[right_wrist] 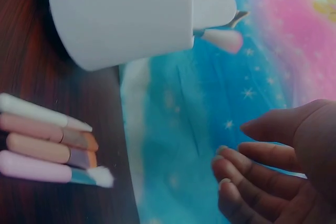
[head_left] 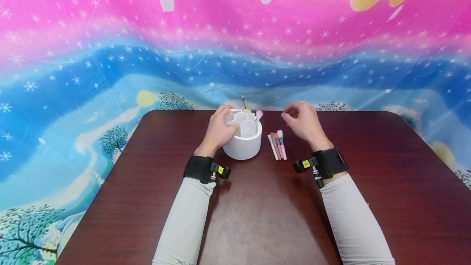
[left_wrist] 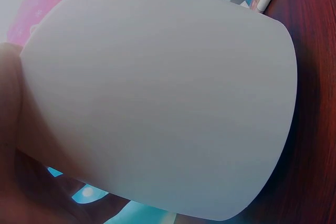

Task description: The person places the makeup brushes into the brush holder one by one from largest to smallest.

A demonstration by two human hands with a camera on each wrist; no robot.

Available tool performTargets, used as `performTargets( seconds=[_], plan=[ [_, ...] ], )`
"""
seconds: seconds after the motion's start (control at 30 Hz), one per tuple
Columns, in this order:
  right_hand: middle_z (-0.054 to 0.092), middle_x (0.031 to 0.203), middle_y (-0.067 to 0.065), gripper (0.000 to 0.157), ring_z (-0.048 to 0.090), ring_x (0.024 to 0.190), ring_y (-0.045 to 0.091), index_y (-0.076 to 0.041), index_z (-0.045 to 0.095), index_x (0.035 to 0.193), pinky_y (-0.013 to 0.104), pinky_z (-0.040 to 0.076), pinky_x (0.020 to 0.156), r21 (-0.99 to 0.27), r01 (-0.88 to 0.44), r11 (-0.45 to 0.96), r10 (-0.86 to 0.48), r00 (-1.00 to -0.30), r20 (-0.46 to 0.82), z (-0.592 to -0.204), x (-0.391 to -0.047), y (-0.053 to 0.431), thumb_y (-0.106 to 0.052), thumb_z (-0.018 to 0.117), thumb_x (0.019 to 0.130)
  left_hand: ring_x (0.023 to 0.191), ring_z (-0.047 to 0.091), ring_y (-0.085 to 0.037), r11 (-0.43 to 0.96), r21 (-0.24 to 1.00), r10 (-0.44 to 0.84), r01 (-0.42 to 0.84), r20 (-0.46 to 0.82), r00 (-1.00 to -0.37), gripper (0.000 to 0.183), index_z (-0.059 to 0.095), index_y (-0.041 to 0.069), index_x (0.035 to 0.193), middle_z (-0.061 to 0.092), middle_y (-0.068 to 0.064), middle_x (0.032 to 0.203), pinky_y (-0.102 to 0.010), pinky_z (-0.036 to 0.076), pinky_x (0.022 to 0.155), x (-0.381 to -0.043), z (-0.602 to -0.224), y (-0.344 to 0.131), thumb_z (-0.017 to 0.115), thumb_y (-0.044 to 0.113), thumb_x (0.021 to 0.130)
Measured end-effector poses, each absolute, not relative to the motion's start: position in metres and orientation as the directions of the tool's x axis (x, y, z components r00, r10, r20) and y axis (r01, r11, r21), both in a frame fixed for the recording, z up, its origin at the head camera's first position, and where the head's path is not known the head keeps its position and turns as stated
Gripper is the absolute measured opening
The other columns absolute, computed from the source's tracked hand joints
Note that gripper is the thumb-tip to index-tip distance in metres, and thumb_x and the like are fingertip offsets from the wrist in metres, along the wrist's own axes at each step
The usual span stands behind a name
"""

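Far on the dark table (head_left: pixel 243 224), my left hand (head_left: pixel 219 130) grips the holder (head_left: pixel 242 149) by its left side, my empty right hand (head_left: pixel 303 122) hangs loosely curled beyond the brushes (head_left: pixel 278 146) just right of the holder, and a hasty reach could scatter their close row.

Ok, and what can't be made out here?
White organizer, compartment floors: head view, hidden by its walls and the left hand.
Pink-tipped brush, lower end: right wrist view, hidden by the white organizer.
Gold object: head view, too small to identify.
Loose brushes: left wrist view, cut off by the top edge.
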State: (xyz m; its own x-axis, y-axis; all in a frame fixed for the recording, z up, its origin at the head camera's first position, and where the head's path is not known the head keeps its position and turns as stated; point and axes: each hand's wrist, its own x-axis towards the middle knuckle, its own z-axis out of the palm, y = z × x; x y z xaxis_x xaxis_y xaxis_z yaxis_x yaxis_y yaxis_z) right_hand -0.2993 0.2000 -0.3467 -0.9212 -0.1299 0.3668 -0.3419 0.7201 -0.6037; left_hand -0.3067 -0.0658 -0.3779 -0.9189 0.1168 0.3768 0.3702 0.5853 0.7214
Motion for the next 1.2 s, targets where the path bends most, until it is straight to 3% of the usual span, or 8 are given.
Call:
performTargets(
  seconds=[0.4,0.53,0.63,0.7,0.9,1.2],
  plan=[
    [0.063,0.087,0.011,0.017,0.058,0.075,0.023,-0.005,0.064,0.095,0.042,0.047,0.067,-0.489,-0.167,0.856,-0.15,-0.986,0.075,-0.369,-0.305,0.209,-0.018,0.065,0.085,0.115,0.043,-0.016,0.579,0.73,0.12,0.363,0.364,-0.923,0.039,0.062,0.009,0.107,0.048,0.003,0.129,-0.041,0.04,0.093,-0.305,-0.376,-0.066,0.061,0.007,0.068],
    [0.058,0.072,0.007,0.012,0.053,0.065,0.023,-0.007,0.064,0.08,0.039,0.043,0.058,-0.409,-0.148,0.9,-0.157,-0.988,0.011,-0.377,-0.305,0.206,-0.018,0.066,0.083,0.115,0.043,-0.016,0.578,0.731,0.121,0.364,0.365,-0.923,0.039,0.062,0.01,0.107,0.048,0.003,0.129,-0.041,0.04,0.094,-0.305,-0.376,-0.066,0.061,0.008,0.068],
    [0.051,0.06,0.002,0.02,0.049,0.059,0.022,-0.01,0.061,0.067,0.036,0.039,0.053,-0.361,-0.146,0.921,-0.167,-0.985,-0.03,-0.382,-0.305,0.202,-0.02,0.066,0.083,0.115,0.043,-0.016,0.576,0.73,0.123,0.368,0.368,-0.922,0.039,0.062,0.011,0.107,0.048,0.003,0.129,-0.04,0.04,0.094,-0.305,-0.376,-0.066,0.061,0.008,0.068],
    [0.046,0.056,0.001,0.025,0.047,0.056,0.022,-0.01,0.058,0.062,0.036,0.037,0.051,-0.335,-0.145,0.931,-0.17,-0.985,-0.044,-0.383,-0.304,0.2,-0.021,0.066,0.083,0.115,0.043,-0.015,0.576,0.729,0.124,0.369,0.369,-0.921,0.04,0.062,0.011,0.107,0.048,0.003,0.129,-0.04,0.04,0.094,-0.306,-0.377,-0.066,0.061,0.008,0.067],
    [0.048,0.062,0.004,0.021,0.048,0.056,0.022,-0.01,0.056,0.064,0.037,0.037,0.049,-0.277,-0.144,0.95,-0.158,-0.987,-0.029,-0.384,-0.303,0.2,-0.017,0.066,0.08,0.115,0.043,-0.015,0.579,0.723,0.129,0.376,0.374,-0.918,0.039,0.062,0.011,0.106,0.049,0.005,0.127,-0.04,0.04,0.094,-0.308,-0.379,-0.067,0.06,0.008,0.067],
    [0.031,0.053,-0.002,0.031,0.038,0.047,0.018,-0.013,0.043,0.056,0.032,0.03,0.045,-0.291,-0.144,0.946,-0.158,-0.987,-0.025,-0.383,-0.302,0.206,-0.011,0.061,0.082,0.114,0.043,-0.016,0.577,0.725,0.13,0.376,0.373,-0.919,0.038,0.062,0.01,0.105,0.049,0.004,0.127,-0.041,0.039,0.094,-0.306,-0.377,-0.066,0.06,0.008,0.067]
  ],
)
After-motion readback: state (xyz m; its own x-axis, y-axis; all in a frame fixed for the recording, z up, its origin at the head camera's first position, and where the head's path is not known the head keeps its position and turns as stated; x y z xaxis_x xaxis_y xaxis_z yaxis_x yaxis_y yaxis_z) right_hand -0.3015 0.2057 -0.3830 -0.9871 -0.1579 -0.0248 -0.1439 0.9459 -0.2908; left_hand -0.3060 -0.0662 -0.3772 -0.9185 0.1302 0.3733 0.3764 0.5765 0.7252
